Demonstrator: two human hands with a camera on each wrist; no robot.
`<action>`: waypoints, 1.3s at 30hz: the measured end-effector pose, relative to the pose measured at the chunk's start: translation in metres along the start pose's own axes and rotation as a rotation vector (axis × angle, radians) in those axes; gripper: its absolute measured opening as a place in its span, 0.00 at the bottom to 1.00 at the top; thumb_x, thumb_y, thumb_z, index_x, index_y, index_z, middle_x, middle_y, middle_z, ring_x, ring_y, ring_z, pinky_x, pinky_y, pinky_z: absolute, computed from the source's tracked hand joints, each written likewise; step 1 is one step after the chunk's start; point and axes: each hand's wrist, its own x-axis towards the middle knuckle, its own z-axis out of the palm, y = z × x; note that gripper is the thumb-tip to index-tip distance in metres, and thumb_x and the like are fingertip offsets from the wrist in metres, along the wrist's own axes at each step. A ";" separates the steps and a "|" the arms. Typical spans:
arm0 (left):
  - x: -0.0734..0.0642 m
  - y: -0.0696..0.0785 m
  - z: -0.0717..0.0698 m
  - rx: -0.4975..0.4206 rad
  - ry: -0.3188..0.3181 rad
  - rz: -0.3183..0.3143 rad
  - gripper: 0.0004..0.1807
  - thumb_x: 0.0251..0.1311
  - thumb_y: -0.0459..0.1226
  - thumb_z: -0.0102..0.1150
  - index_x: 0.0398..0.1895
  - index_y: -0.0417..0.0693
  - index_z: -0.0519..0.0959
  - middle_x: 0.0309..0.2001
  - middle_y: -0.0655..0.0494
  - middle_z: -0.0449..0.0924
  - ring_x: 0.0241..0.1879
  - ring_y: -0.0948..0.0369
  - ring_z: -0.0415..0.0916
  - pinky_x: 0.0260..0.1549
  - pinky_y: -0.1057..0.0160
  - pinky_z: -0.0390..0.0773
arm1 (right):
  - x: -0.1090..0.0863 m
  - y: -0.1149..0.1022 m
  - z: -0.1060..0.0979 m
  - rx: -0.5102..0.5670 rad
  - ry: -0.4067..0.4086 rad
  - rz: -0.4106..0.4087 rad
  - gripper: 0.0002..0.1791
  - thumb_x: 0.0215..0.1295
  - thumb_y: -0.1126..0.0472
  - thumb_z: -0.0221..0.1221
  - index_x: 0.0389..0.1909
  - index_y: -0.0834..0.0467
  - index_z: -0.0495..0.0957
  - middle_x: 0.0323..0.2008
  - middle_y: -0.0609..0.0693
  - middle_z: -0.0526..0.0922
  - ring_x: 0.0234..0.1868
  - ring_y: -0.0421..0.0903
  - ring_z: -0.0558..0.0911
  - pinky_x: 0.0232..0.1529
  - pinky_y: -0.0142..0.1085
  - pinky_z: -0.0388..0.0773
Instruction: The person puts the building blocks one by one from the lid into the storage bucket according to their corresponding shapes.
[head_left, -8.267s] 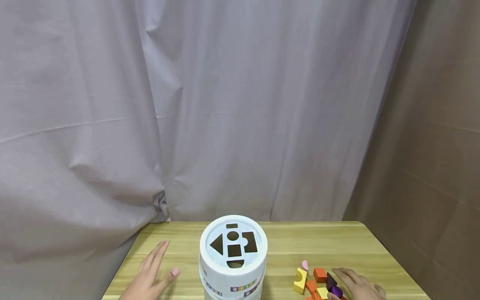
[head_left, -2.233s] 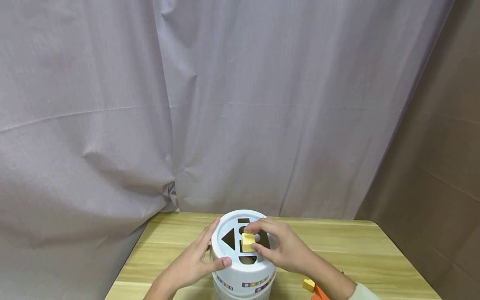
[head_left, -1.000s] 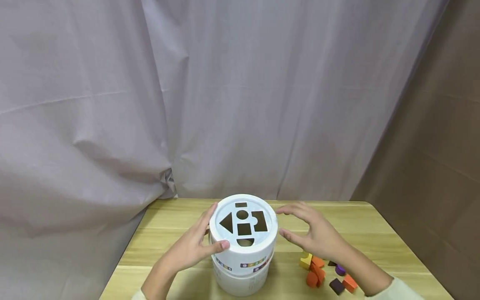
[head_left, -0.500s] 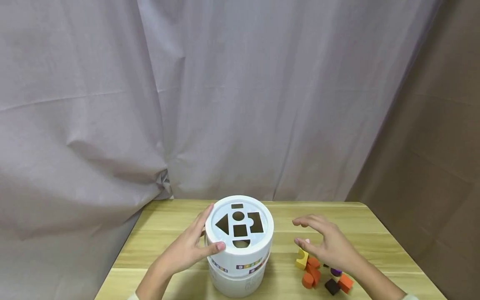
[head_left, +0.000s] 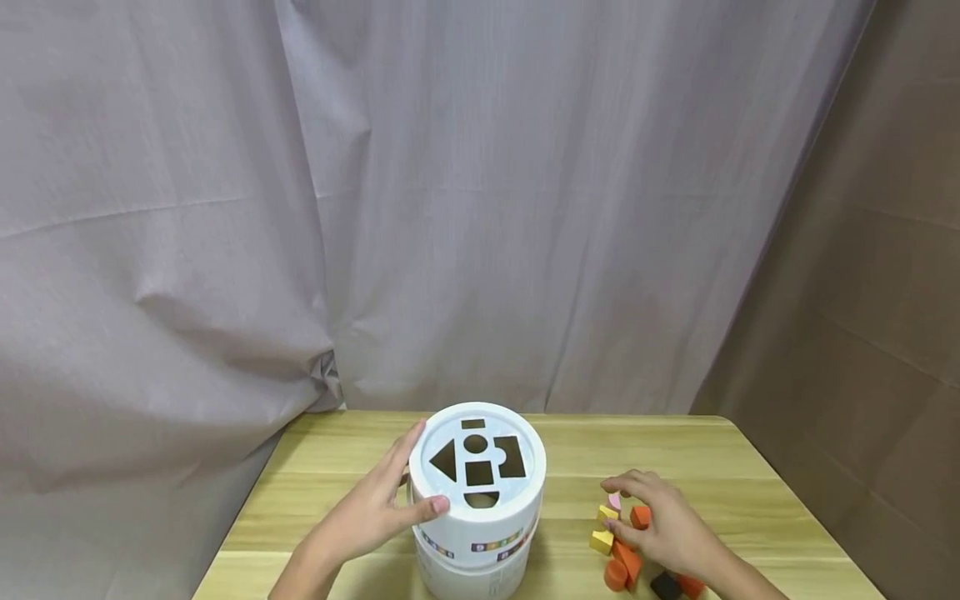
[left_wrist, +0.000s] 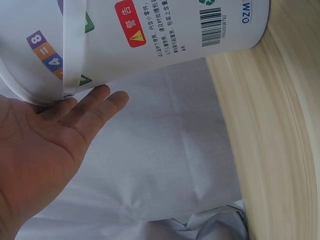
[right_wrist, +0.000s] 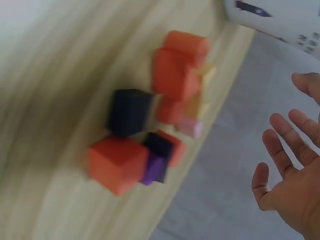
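Note:
A white bucket [head_left: 483, 527] with a shape-sorter lid [head_left: 519, 490] stands on the table. My left hand [head_left: 369, 510] rests on its left side, fingers along the wall and thumb on the rim. In the left wrist view that hand [left_wrist: 42, 150] touches the bucket wall [left_wrist: 175, 55] with nearly straight fingers. My right hand [head_left: 666, 525] hovers at the block pile, thumb and fingertips apart around the yellow arch block [head_left: 602, 542]. In the right wrist view this hand [right_wrist: 299, 192] has spread fingers holding nothing. A pink block [head_left: 615, 501] lies just beyond its fingertips.
Around the right hand lie an orange block [head_left: 641, 517], an orange cylinder [head_left: 615, 575], an orange triangular block [head_left: 628, 563] and a black block [head_left: 666, 586]. A purple block [right_wrist: 153, 169] shows in the blurred right wrist view. Grey curtain [head_left: 465, 208] hangs behind the table [head_left: 585, 442].
Earlier my right hand held a yellow cube at the lid's square hole; the cube is out of sight now. That hand has since moved right and down to the blocks. The left hand stays on the bucket.

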 end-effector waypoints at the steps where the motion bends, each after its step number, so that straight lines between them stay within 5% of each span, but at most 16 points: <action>1: 0.000 0.000 0.000 0.001 0.000 -0.001 0.62 0.67 0.59 0.75 0.93 0.69 0.43 0.92 0.51 0.46 0.87 0.41 0.57 0.79 0.25 0.62 | -0.002 0.003 0.002 0.000 -0.008 0.005 0.25 0.56 0.56 0.84 0.54 0.45 0.88 0.48 0.29 0.87 0.49 0.36 0.84 0.49 0.42 0.88; 7: 0.002 -0.001 0.001 0.013 0.007 0.004 0.61 0.67 0.59 0.75 0.92 0.71 0.42 0.92 0.52 0.46 0.87 0.42 0.56 0.80 0.26 0.62 | -0.012 0.021 0.013 0.034 -0.066 0.013 0.23 0.57 0.56 0.84 0.52 0.51 0.88 0.46 0.41 0.88 0.46 0.31 0.82 0.41 0.36 0.86; 14: 0.003 0.000 0.000 0.005 0.007 0.010 0.62 0.67 0.59 0.76 0.93 0.70 0.43 0.92 0.52 0.46 0.87 0.43 0.57 0.80 0.29 0.63 | -0.018 0.034 0.027 0.051 -0.219 0.161 0.29 0.60 0.49 0.83 0.59 0.57 0.88 0.43 0.43 0.82 0.33 0.33 0.69 0.33 0.35 0.65; 20: 0.003 0.000 -0.001 0.015 0.014 0.013 0.61 0.67 0.59 0.75 0.92 0.72 0.43 0.92 0.53 0.46 0.87 0.42 0.55 0.80 0.26 0.62 | -0.019 0.041 0.038 -0.011 -0.273 0.193 0.27 0.60 0.43 0.82 0.53 0.54 0.89 0.44 0.42 0.81 0.37 0.34 0.72 0.35 0.34 0.70; 26: 0.001 -0.001 0.000 0.013 0.005 -0.001 0.62 0.67 0.59 0.76 0.92 0.73 0.42 0.92 0.54 0.46 0.88 0.42 0.54 0.79 0.25 0.62 | -0.021 0.043 0.041 0.045 -0.314 0.206 0.28 0.61 0.42 0.81 0.54 0.56 0.89 0.47 0.43 0.80 0.40 0.32 0.76 0.37 0.31 0.78; 39: 0.002 0.000 0.000 0.014 0.013 0.019 0.62 0.66 0.59 0.76 0.92 0.72 0.43 0.92 0.53 0.48 0.87 0.43 0.57 0.79 0.26 0.64 | -0.014 0.045 0.042 0.026 -0.287 0.166 0.23 0.57 0.45 0.84 0.49 0.50 0.88 0.53 0.44 0.87 0.47 0.43 0.83 0.45 0.38 0.86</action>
